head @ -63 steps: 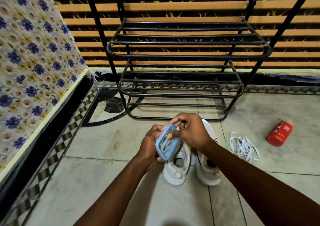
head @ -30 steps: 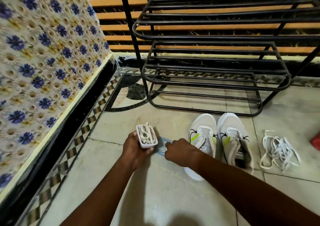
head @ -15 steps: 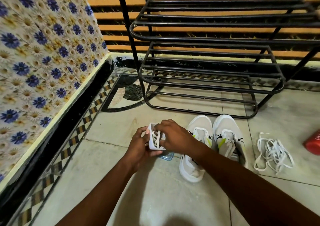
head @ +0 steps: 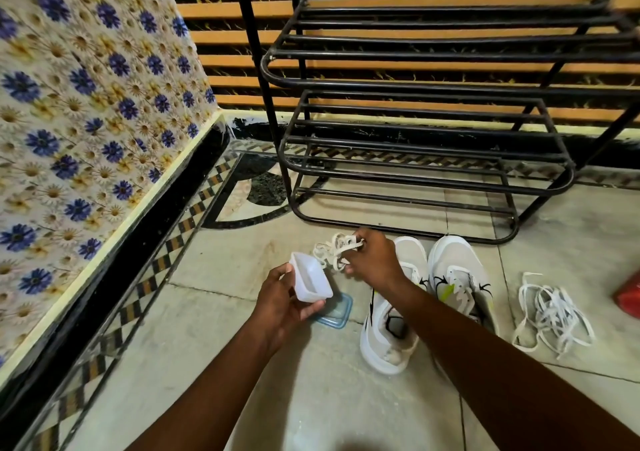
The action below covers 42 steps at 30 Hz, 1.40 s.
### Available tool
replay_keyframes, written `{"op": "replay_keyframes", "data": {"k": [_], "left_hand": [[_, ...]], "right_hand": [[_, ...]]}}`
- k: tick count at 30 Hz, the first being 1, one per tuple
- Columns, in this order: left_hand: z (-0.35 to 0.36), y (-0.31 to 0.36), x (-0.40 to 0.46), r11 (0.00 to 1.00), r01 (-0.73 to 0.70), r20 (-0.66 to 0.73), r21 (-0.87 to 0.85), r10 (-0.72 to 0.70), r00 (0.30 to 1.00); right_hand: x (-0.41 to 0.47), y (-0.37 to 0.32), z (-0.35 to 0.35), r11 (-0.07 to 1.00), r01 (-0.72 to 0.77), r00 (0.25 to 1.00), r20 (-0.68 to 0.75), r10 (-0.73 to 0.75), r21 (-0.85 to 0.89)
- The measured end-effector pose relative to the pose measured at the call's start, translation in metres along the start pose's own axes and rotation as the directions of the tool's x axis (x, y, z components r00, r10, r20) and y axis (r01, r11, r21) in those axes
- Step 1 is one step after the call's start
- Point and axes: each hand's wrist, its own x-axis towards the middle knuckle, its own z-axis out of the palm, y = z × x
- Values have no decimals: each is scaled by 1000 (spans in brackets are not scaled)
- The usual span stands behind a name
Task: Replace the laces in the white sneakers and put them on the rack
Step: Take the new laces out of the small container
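surroundings: blue lid (head: 333,312) on floor under left hand; old laces (head: 550,315) right of sneakers; red bottle (head: 628,295) at edge
rack (head: 426,132): black, behind sneakers
sneakers (head: 426,295): white, unlaced, on floor; right forearm crosses nearer one
left hand (head: 282,303): fingers wrapped around white container (head: 310,281)
right hand (head: 372,260): pinching fresh laces (head: 334,251) above container

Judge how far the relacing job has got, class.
Done: old white laces lie loose on the floor; both white sneakers are unlaced. In hand: right hand lifts a fresh lace bundle from the small white tub in the left hand. Left: threading, racking on the black metal rack.
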Motion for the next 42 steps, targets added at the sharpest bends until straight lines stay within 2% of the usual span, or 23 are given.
{"op": "replay_keyframes", "data": {"k": [3, 6, 8, 10, 12, 18, 22, 26, 29, 32, 34, 37, 40, 42], "left_hand": [[-1, 1, 0, 1000, -8, 10, -3, 8, 1000], [1, 3, 0, 1000, -19, 14, 4, 19, 1000], [3, 4, -1, 999, -31, 36, 23, 31, 999], [3, 5, -4, 998, -51, 68, 38, 48, 997], [2, 5, -6, 996, -71, 106, 55, 64, 992], [22, -1, -15, 982, -53, 158, 179, 24, 987], [51, -9, -27, 978, -48, 221, 202, 2, 975], [82, -15, -50, 948, -50, 341, 314, -64, 938], [98, -23, -55, 915, -92, 414, 392, -86, 906], [108, -31, -57, 902, -134, 474, 410, -85, 877], [116, -32, -65, 873, -153, 448, 463, -82, 890], [128, -32, -84, 830, -253, 418, 498, 25, 908], [135, -37, -103, 781, -426, 531, 456, 145, 835], [140, -46, -112, 679, -555, 601, 481, 206, 772]], "right_hand": [[4, 3, 5, 995, -70, 997, -31, 73, 74], [8, 13, 8, 996, -84, 993, 84, 82, 26], [7, 15, 6, 993, 16, 987, 163, 3, -116], [1, 12, 1, 922, 206, 968, 207, -142, -327], [-4, 12, -2, 849, 312, 947, 207, -245, -426], [-22, 7, -25, 873, 410, 911, 72, -406, -264], [-47, -3, -60, 895, 409, 912, 45, -408, -179], [-74, 0, -99, 866, 460, 884, 4, -468, -196], [-83, 6, -125, 875, 442, 879, -101, -467, -198], [-88, 17, -139, 885, 413, 891, -104, -442, -215], [-93, 24, -145, 872, 411, 885, -112, -452, -266], [-104, 29, -155, 877, 350, 871, -231, -434, -329], [-119, 29, -172, 902, 266, 870, -319, -377, -341], [-131, 32, -187, 920, 229, 890, -315, -330, -317]]}}
